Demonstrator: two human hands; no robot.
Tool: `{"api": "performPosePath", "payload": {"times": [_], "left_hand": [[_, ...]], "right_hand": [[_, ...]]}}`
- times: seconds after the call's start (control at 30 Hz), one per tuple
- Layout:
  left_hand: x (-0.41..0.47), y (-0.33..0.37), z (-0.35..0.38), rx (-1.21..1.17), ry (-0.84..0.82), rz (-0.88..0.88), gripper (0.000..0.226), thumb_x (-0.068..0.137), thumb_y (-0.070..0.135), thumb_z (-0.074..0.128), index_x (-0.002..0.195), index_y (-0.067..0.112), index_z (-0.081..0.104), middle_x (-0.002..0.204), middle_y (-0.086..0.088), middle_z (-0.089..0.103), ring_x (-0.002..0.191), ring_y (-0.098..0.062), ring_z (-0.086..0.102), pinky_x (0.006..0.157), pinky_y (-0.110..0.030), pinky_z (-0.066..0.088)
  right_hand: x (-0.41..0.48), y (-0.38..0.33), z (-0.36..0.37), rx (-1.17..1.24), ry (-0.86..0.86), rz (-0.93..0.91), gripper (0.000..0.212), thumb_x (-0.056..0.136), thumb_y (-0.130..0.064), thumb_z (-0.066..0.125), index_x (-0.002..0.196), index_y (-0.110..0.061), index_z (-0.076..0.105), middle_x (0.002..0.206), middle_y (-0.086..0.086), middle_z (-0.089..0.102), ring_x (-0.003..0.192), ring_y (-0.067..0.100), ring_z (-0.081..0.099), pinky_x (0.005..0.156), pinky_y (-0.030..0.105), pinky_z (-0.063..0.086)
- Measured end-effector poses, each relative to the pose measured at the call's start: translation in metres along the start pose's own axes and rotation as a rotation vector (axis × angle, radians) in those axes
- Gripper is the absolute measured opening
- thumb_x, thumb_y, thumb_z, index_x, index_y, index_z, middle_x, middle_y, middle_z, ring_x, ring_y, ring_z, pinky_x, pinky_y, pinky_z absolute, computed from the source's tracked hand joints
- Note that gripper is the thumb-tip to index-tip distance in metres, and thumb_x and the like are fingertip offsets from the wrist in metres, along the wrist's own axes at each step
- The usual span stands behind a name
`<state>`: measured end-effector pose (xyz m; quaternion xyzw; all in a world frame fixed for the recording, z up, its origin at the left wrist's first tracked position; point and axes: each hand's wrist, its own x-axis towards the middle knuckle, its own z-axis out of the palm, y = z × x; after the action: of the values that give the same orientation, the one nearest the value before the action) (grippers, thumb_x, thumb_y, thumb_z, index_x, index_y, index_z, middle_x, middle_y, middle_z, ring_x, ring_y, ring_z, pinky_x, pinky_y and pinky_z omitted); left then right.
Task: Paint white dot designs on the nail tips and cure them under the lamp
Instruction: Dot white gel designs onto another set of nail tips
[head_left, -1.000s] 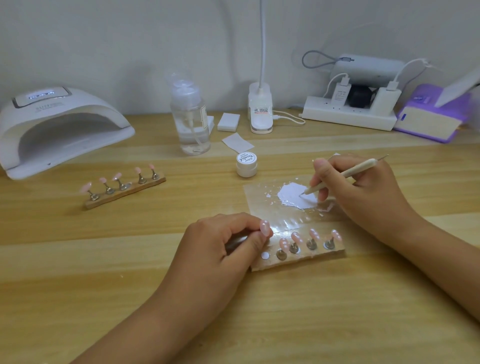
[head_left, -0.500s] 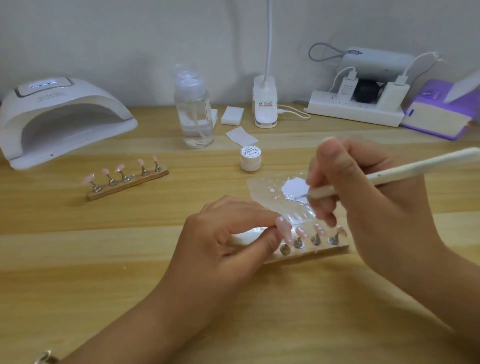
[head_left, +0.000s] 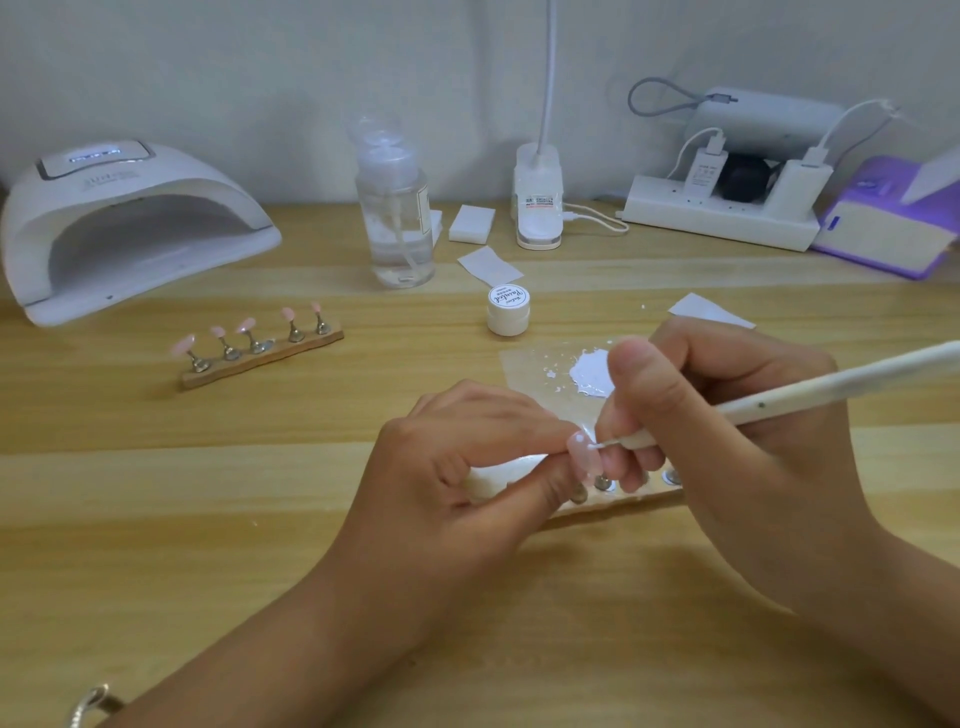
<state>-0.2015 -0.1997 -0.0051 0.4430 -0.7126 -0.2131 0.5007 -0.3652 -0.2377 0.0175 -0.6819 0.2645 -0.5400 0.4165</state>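
Observation:
My left hand (head_left: 467, 467) pinches a pink nail tip (head_left: 583, 457) on its small stand, held just above the near wooden holder (head_left: 618, 506). My right hand (head_left: 727, 441) grips a white dotting pen (head_left: 810, 392), its fine point touching the top of that pink tip, where a white dot shows. A blob of white paint (head_left: 589, 374) lies on a clear palette sheet (head_left: 524, 366) behind my hands. The white paint jar (head_left: 509, 310) stands further back. The white curing lamp (head_left: 124, 223) sits at the far left, its display lit.
A second wooden holder (head_left: 260, 358) with several pink tips lies left of centre. A clear pump bottle (head_left: 395, 218), white pads, a desk lamp base (head_left: 539, 202), a power strip (head_left: 722, 218) with chargers and a purple box (head_left: 893, 234) line the back edge.
My right hand came from the paint blob toward me and brought the pen point onto the nail tip. My left hand lifted the tip slightly off the holder.

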Motion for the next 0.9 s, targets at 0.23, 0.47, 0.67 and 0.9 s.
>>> {"api": "performPosePath", "payload": {"times": [0.23,0.47,0.67,0.9], "left_hand": [[0.0003,-0.0001,0.0003,0.004,0.008,0.007,0.012,0.089,0.030,0.068,0.086,0.025,0.079,0.086,0.015,0.075,0.094,-0.017,0.069,0.087,-0.049,0.049],[0.0004,0.0002,-0.0004,-0.006,0.002,0.015,0.009,0.089,0.030,0.070,0.087,0.029,0.079,0.086,0.016,0.075,0.093,-0.016,0.069,0.086,-0.047,0.050],[-0.0001,0.0011,-0.0004,-0.003,0.003,0.018,0.011,0.089,0.031,0.068,0.087,0.031,0.078,0.086,0.016,0.074,0.093,-0.014,0.068,0.086,-0.045,0.050],[-0.0001,0.0003,-0.0008,-0.004,0.000,0.019,0.011,0.088,0.030,0.068,0.088,0.029,0.079,0.086,0.015,0.075,0.093,-0.016,0.068,0.086,-0.046,0.050]], "right_hand": [[0.0003,0.0019,-0.0001,-0.010,0.001,0.001,0.038,0.093,-0.023,0.059,0.058,-0.008,0.056,0.050,-0.003,0.059,0.040,0.013,0.055,0.046,0.018,0.043],[-0.0002,0.0019,-0.0005,-0.040,-0.010,0.008,0.038,0.094,-0.022,0.058,0.060,-0.005,0.054,0.049,-0.002,0.059,0.041,0.010,0.055,0.047,0.015,0.042],[-0.0005,0.0022,-0.0006,-0.031,-0.017,0.012,0.040,0.094,-0.022,0.058,0.060,-0.002,0.054,0.050,-0.002,0.059,0.041,0.011,0.055,0.046,0.017,0.043],[-0.0005,0.0017,-0.0003,-0.041,-0.019,0.002,0.038,0.094,-0.021,0.058,0.060,-0.003,0.054,0.050,-0.001,0.059,0.041,0.010,0.055,0.046,0.015,0.042]]}}
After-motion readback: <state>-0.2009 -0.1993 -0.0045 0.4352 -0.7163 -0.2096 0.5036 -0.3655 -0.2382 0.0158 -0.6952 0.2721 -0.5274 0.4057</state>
